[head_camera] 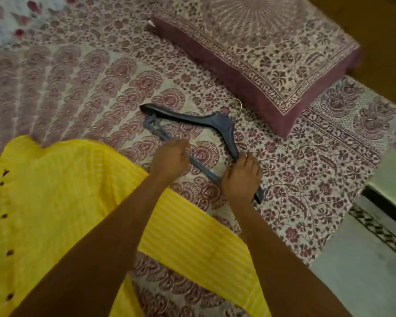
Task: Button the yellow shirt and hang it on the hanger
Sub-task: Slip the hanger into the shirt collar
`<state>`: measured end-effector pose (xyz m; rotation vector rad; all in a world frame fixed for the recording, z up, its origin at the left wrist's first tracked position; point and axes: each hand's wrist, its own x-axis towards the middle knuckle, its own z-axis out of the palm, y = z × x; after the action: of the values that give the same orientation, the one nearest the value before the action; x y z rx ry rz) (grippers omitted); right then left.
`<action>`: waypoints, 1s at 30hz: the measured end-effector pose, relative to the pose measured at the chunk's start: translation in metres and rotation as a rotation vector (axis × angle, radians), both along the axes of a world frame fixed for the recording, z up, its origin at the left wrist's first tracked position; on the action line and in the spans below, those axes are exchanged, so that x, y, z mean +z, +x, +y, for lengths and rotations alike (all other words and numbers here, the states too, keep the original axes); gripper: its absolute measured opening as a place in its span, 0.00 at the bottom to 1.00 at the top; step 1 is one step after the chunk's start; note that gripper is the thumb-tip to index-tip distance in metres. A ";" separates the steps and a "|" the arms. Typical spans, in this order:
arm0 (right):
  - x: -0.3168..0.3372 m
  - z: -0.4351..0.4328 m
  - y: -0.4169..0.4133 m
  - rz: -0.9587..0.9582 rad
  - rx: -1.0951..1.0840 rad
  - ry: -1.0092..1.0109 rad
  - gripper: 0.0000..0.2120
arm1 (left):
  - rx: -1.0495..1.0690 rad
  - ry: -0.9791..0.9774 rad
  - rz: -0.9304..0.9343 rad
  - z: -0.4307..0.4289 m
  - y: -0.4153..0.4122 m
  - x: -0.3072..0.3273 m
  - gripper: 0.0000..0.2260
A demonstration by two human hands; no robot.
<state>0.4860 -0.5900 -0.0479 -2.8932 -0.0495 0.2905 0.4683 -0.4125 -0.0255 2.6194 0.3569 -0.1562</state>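
The left hand [169, 159] curls round the lower bar of the hanger [192, 117]; the right hand [241, 177] grips its near end. The yellow shirt [55, 191] lies flat to the left, nearer the left hand.

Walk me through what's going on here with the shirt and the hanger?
A person has both hands on the dark hanger, which lies on the patterned bedspread. The left hand grips its lower bar and the right hand holds its near end. The yellow shirt lies spread on the bed to the left, dark buttons in a row down its front, not yet on the hanger. A pillow lies beyond.
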 end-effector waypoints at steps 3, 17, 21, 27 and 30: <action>-0.013 -0.003 0.022 0.044 -0.059 -0.049 0.23 | -0.019 0.122 -0.030 0.008 0.037 -0.014 0.15; -0.032 -0.002 0.023 -0.121 0.054 0.062 0.14 | -0.044 0.341 0.086 0.042 0.077 -0.042 0.17; -0.015 0.028 0.003 -0.147 0.165 0.091 0.13 | 0.031 0.420 -0.006 0.080 0.033 -0.017 0.17; 0.025 0.116 -0.056 -0.172 0.361 0.183 0.11 | 0.239 0.480 -0.003 0.162 -0.081 0.030 0.17; 0.041 0.158 -0.092 -0.211 0.460 0.224 0.10 | 0.335 0.470 -0.010 0.203 -0.145 0.043 0.15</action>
<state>0.3937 -0.4322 -0.0072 -2.6434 -0.7383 0.0483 0.3235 -0.2093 0.0173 2.9588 0.9169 0.0639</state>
